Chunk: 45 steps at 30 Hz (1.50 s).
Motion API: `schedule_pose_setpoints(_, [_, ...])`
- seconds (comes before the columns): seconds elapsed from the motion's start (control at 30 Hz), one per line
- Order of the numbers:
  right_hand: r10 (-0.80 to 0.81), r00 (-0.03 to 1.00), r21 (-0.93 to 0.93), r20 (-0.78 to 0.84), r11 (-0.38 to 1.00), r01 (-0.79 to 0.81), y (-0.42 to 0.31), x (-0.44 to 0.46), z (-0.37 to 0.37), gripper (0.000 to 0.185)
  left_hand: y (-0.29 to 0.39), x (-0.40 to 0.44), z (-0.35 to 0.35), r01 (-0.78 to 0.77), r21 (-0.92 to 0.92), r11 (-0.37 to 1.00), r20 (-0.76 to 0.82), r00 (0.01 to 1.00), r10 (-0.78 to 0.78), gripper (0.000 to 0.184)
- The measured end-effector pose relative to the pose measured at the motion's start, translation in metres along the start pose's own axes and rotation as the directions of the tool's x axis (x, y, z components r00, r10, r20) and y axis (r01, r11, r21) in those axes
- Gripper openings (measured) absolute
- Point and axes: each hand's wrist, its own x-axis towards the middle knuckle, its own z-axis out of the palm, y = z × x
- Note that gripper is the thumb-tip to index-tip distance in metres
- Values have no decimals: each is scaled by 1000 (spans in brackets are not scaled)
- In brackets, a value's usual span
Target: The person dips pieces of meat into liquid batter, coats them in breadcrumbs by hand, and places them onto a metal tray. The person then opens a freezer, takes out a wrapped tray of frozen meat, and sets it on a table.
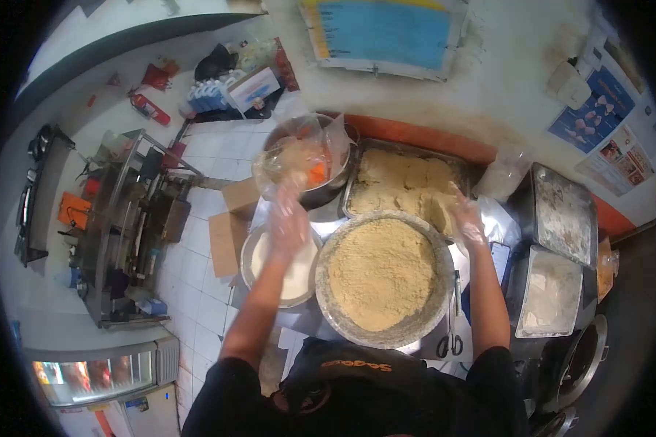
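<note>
My left hand [290, 222] reaches over a white-filled bowl [299, 280], its fingers closed on a clear plastic bag [295, 156] above a deep metal pot [351, 156]. Something orange shows in the pot. At the right end of a metal tray [348, 197] of crumb-coated pieces, my right hand [469, 221], in what looks like clear plastic, grips a coated piece [440, 211]. Its fingertips are partly blurred. A large round basin [444, 295] of yellowish crumbs stands in front of me, between my forearms.
Black-handled scissors [450, 345] and a phone [499, 258] lie right of the basin. Farther right are a dark metal tray [561, 211] and a pale container [554, 291]. Cardboard [226, 244] is at the left. A wall rises behind the pot and tray.
</note>
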Motion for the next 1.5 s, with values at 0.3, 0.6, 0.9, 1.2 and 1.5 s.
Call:
schedule_pose_setpoints(0.3, [-95, 981, 554, -169, 814, 174, 19, -84, 15, 62, 0, 168, 108, -59, -927, -370, -261, 810, 524, 39])
schedule_pose_setpoints(0.6, [232, 946, 721, -225, 693, 1, -9, -179, 23, 50, 45, 194, 36, -115, -911, -395, -337, 759, 557, 39])
schedule_pose_setpoints(0.9, [287, 924, 735, -252, 678, -10, 57, -212, 45, 40, 91, 203, 17, -116, -940, -320, -249, 875, 415, 40])
schedule_pose_setpoints(1.2, [349, 902, 801, -255, 599, -6, 7, -223, 38, 36, 83, 212, 32, -169, -928, -331, -280, 903, 325, 41])
schedule_pose_setpoints(1.5, [318, 931, 765, -177, 640, -73, -4, -205, 51, 33, -82, 158, 97, -165, -910, -379, -365, 752, 548, 49])
